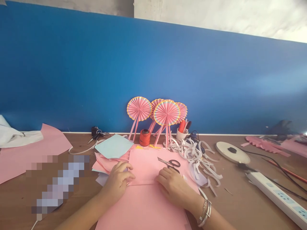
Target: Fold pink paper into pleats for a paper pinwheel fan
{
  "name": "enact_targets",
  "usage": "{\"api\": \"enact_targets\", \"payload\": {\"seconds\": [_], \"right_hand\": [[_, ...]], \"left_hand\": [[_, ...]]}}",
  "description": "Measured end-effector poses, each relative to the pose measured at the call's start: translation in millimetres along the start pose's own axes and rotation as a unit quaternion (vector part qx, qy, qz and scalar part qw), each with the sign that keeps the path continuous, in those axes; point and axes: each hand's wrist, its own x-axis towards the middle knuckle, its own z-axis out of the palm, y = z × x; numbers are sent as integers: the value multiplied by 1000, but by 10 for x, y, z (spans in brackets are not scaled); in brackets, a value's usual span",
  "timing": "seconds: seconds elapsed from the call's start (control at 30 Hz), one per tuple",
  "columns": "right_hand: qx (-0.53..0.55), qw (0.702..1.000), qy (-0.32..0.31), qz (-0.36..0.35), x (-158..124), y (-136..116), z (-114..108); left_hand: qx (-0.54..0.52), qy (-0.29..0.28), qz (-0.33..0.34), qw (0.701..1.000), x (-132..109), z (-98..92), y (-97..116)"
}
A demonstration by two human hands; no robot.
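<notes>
Pink paper (141, 207) lies in front of me, with another pink sheet (146, 163) beyond it, and an edge runs across between my hands. My left hand (117, 179) is at the left side of this edge, fingers apart and bent. On the right side, my right hand (171, 183) rests on the paper with its fingers lying downward; their tips are partly hidden. Just beyond the right hand are scissors (170, 162) with dark handles, lying on the pink sheet. A stack of pink sheets (103, 163) with a light blue sheet (114, 146) on top sits left of them.
Several pink pleated paper fans (167, 112) lean against the blue partition (153, 64). Before them stand a red thread spool (145, 138) and a white cup (181, 134) of tools. Curled paper strips (194, 151), a round white lid (232, 152) and a power strip (275, 191) lie at right.
</notes>
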Motion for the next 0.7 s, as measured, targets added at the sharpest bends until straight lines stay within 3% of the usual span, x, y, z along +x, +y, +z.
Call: {"api": "enact_targets", "payload": {"seconds": [0.13,0.23,0.3,0.37,0.43,0.5,0.63,0.7], "right_hand": [[54,998,20,13,-3,60,19],[197,974,101,59,4,82,-18],[292,939,155,98,9,61,-45],[346,913,185,115,9,5,-60],[356,912,185,88,1,-80,-58],[332,929,160,36,-9,-170,-43],[229,968,99,-26,-12,-272,-7],[166,980,103,-45,-20,-277,4]], "left_hand": [[-36,121,5,992,6,-71,74],[-51,160,10,986,-19,-117,91],[-88,118,8,989,-32,-110,106],[-147,32,-15,988,-28,-82,156],[-211,-46,-66,974,-10,-50,247],[-256,-76,-112,957,4,-21,351],[-204,-32,-164,965,-25,22,438],[-146,15,-163,976,-54,21,401]]}}
